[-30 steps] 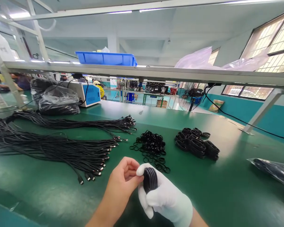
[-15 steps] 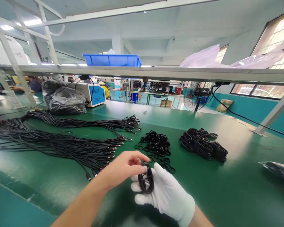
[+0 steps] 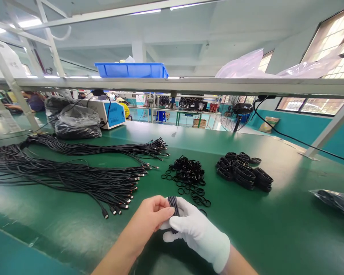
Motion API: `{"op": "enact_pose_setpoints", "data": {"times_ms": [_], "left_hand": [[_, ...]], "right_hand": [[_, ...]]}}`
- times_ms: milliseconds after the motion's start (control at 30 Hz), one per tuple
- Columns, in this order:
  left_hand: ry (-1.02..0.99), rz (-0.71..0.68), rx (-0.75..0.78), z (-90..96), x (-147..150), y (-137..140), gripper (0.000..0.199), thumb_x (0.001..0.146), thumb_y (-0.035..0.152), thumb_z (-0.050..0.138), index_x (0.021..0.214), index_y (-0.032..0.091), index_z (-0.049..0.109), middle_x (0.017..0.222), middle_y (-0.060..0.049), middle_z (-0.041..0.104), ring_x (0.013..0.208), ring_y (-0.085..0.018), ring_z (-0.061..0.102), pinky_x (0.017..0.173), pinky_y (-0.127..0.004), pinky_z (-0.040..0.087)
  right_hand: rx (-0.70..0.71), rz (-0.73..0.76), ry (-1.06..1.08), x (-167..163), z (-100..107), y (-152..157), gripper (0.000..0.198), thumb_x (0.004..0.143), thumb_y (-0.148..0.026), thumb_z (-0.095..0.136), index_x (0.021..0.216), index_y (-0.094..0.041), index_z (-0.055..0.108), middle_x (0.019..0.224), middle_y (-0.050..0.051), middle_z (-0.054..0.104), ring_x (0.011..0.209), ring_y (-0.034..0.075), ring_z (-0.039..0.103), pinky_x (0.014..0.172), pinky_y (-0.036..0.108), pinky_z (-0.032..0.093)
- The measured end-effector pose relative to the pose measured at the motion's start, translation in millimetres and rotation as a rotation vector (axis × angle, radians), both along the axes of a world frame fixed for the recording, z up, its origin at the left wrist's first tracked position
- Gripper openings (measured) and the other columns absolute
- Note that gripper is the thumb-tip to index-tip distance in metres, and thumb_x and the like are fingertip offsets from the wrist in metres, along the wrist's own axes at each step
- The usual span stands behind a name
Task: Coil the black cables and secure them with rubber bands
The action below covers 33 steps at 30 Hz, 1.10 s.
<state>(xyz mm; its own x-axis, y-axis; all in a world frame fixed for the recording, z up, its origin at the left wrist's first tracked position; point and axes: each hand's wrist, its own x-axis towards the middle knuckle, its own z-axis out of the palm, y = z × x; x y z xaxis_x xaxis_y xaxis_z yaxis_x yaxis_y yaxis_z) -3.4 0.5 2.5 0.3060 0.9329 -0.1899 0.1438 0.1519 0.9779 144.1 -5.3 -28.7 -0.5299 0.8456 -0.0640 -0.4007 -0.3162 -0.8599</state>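
A coiled black cable (image 3: 173, 203) is held between both hands above the front of the green table. My bare left hand (image 3: 154, 213) pinches its left side with thumb and fingers. My right hand (image 3: 190, 221), in a white glove, is closed round the coil from the right, which hides part of it. Just beyond the hands lies a heap of small black rings (image 3: 188, 170), with some scattered loose toward me. Long straight black cables (image 3: 100, 181) with plug ends spread over the table to the left. Several finished-looking black coils (image 3: 240, 172) are piled at the right.
A shelf edge (image 3: 172, 86) crosses above the table, carrying a blue bin (image 3: 132, 70). Behind the cables stand a plastic bag of black items (image 3: 77, 124) and a blue-and-white machine (image 3: 114, 114). Another clear bag (image 3: 335, 202) lies at the right edge. A person sits far left.
The coil has turned from showing its open loop to showing its strands side-on. My gloved right hand has closed from an open palm, and my left fingers have moved onto the coil.
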Motion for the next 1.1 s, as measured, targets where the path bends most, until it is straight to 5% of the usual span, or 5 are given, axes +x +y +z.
{"op": "enact_pose_setpoints", "data": {"times_ms": [233, 333, 467, 667, 1100], "left_hand": [[-0.083, 0.005, -0.025, -9.2, 2.6, -0.6, 0.020, 0.071, 0.029, 0.058, 0.061, 0.017, 0.045, 0.051, 0.008, 0.038, 0.047, -0.006, 0.029, 0.046, -0.019, 0.021], [0.061, 0.048, 0.043, -6.4, 0.1, -0.7, 0.021, 0.076, 0.032, 0.054, 0.062, 0.018, 0.049, 0.052, 0.005, 0.045, 0.047, -0.008, 0.035, 0.046, -0.020, 0.025], [0.369, 0.271, 0.426, -9.4, -1.5, -6.1, 0.010, 0.079, 0.021, 0.050, 0.082, 0.021, 0.060, 0.077, 0.000, 0.060, 0.065, -0.015, 0.054, 0.061, -0.025, 0.041], [0.544, 0.237, 0.912, -31.1, 1.5, -11.7, 0.032, 0.079, 0.004, 0.041, 0.093, 0.022, 0.063, 0.089, -0.003, 0.065, 0.083, -0.018, 0.062, 0.075, -0.027, 0.046], [0.463, 0.319, 0.732, -22.3, 5.4, -6.3, 0.026, 0.074, 0.006, 0.048, 0.081, 0.023, 0.066, 0.078, 0.001, 0.064, 0.069, -0.015, 0.061, 0.064, -0.025, 0.047]], "right_hand": [[-0.069, 0.027, 0.029, -1.4, -5.8, 0.9, 0.048, 0.062, -0.028, 0.078, 0.099, -0.012, 0.051, 0.090, 0.007, 0.059, 0.083, 0.018, 0.060, 0.068, 0.030, 0.048], [-0.106, 0.064, 0.069, 0.4, -8.2, 1.3, 0.043, 0.065, -0.025, 0.075, 0.098, -0.012, 0.052, 0.088, 0.005, 0.057, 0.080, 0.016, 0.059, 0.069, 0.032, 0.048], [-0.150, 0.084, 0.113, 0.0, -7.2, 0.4, 0.047, 0.063, -0.023, 0.076, 0.103, -0.016, 0.051, 0.097, 0.005, 0.055, 0.079, 0.014, 0.058, 0.070, 0.032, 0.047], [-0.086, 0.036, 0.005, -6.0, -3.3, -3.1, 0.048, 0.057, -0.024, 0.078, 0.099, -0.017, 0.055, 0.092, 0.002, 0.054, 0.084, 0.016, 0.055, 0.069, 0.032, 0.049], [-0.067, 0.007, 0.037, -8.2, -3.8, -3.3, 0.048, 0.054, -0.018, 0.077, 0.098, -0.016, 0.058, 0.093, 0.004, 0.058, 0.082, 0.016, 0.057, 0.067, 0.029, 0.047]]}}
